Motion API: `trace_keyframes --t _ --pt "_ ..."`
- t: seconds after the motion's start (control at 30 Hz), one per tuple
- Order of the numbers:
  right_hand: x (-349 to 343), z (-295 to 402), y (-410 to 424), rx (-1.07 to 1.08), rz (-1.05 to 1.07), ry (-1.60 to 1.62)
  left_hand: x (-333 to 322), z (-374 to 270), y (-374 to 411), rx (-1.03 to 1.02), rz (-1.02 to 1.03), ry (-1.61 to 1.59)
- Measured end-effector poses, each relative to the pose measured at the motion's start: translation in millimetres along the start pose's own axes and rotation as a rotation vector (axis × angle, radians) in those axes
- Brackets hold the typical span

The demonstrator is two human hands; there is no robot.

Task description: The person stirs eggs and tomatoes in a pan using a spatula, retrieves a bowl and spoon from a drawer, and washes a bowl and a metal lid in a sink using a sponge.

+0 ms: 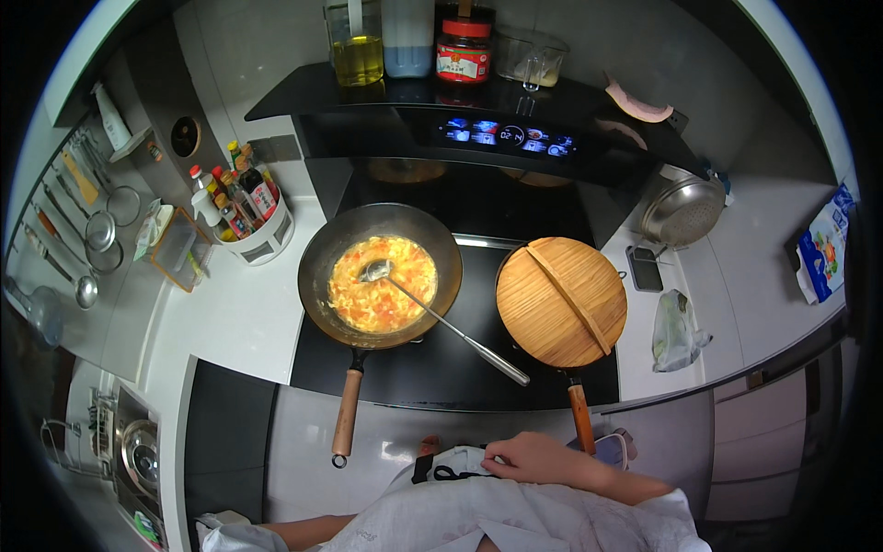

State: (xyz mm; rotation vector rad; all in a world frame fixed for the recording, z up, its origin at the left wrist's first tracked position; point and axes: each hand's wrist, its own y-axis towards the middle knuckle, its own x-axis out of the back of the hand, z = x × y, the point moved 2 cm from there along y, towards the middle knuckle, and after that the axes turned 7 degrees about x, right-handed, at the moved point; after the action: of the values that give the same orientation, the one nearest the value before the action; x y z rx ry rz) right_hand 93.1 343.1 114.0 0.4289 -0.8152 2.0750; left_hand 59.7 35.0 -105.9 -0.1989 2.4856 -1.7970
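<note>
My right hand (519,457) rests at the waist of my light clothing, beside a black drawstring, its fingers curled; whether it grips the cloth is unclear. My left forearm shows at the bottom left, but the hand itself is hidden. Before me, a dark wok (312,276) on the black cooktop (476,303) holds a yellow and orange egg mixture in liquid (386,303). A metal ladle (493,359) lies in it, its handle leaning over the rim. To the right, a round wooden lid (545,303) covers a second pan with a wooden handle (581,414).
A white caddy of sauce bottles (262,241) stands left of the cooktop. Above are an oil pitcher (359,58) and a red-lidded jar (463,55) on the range hood. At right lie a plastic bag (676,334) and a metal strainer (683,210).
</note>
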Motion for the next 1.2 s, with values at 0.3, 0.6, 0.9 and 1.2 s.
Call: trace_keyframes --t 0.3,0.6,0.9,1.2 --pt "-194 -238 67 -0.687 -0.425 1.278 -3 8 2 -0.019 -0.053 -0.016" --pt "-274 -356 157 -0.52 -1.274 1.89 -69 49 -7 0.015 -0.138 -0.049" --pt "-242 -353 180 -0.349 -1.523 2.096 -123 65 -22 0.06 -0.199 -0.064" --pt "-223 -332 172 -0.231 -1.498 2.095 -159 70 -27 0.047 -0.229 -0.051"
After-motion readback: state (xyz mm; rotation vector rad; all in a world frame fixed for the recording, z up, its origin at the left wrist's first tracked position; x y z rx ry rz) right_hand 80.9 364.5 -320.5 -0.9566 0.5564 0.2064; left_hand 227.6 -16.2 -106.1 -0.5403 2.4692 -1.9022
